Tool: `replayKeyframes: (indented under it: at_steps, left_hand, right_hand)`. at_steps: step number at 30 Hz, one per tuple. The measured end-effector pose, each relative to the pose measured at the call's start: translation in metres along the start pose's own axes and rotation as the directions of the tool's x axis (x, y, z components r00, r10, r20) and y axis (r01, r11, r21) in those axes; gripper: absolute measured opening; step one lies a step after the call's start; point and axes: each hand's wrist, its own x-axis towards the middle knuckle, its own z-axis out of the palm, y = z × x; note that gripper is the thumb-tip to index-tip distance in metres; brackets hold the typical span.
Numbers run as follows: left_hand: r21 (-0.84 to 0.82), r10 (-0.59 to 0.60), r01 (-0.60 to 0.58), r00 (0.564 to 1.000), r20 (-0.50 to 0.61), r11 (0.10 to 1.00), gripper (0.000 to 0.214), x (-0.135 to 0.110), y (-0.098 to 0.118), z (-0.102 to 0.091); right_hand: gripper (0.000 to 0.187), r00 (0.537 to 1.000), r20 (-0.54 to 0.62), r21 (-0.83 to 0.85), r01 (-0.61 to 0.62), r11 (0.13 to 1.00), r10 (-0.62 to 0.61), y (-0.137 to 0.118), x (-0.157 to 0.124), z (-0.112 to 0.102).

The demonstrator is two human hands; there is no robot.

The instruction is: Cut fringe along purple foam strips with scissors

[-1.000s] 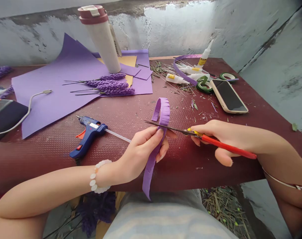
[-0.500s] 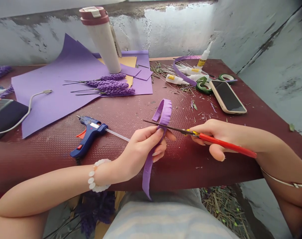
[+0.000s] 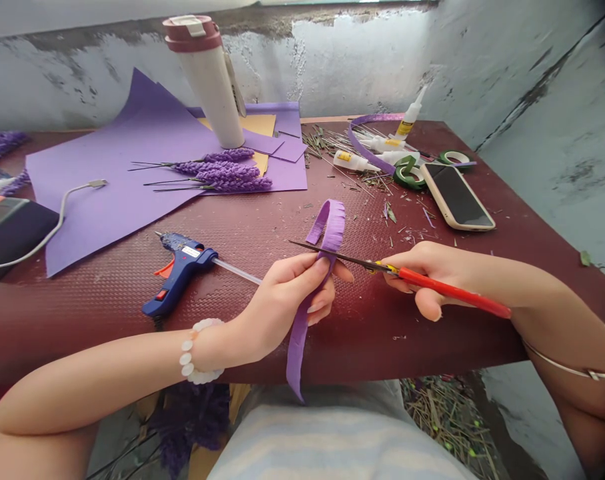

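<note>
My left hand [image 3: 287, 300] pinches a long purple paper strip [image 3: 327, 230] that curls over above my fingers and hangs down past the table edge. Its upper part is fringed with fine cuts. My right hand [image 3: 435, 273] grips red-handled scissors [image 3: 432, 283]. Their thin blades [image 3: 332, 253] cross the strip just above my left fingertips. Both hands hover over the near edge of the dark red table [image 3: 242, 227].
A blue glue gun [image 3: 180, 270] lies left of my hands. Purple paper sheets [image 3: 117, 167] with finished lavender stems [image 3: 227, 173], a white tumbler [image 3: 210, 80], glue bottles [image 3: 355, 159], green tape rolls [image 3: 407, 172] and a phone [image 3: 457, 197] sit farther back. A cable [image 3: 47, 223] lies at the left.
My right thumb has drawn in toward the fingers, closing the scissor handles. The strip and my left hand have barely moved.
</note>
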Motion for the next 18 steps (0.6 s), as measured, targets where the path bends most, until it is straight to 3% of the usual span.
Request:
replayKeyframes:
  at_steps: [18]
  left_hand:
    - [-0.012,-0.014,0.014,1.0,0.012,1.0,0.036,0.0013,-0.0007,-0.0017]
  right_hand:
    - [0.068,1.0,-0.008,-0.018,-0.006,1.0,0.006,-0.0029,-0.001,0.0]
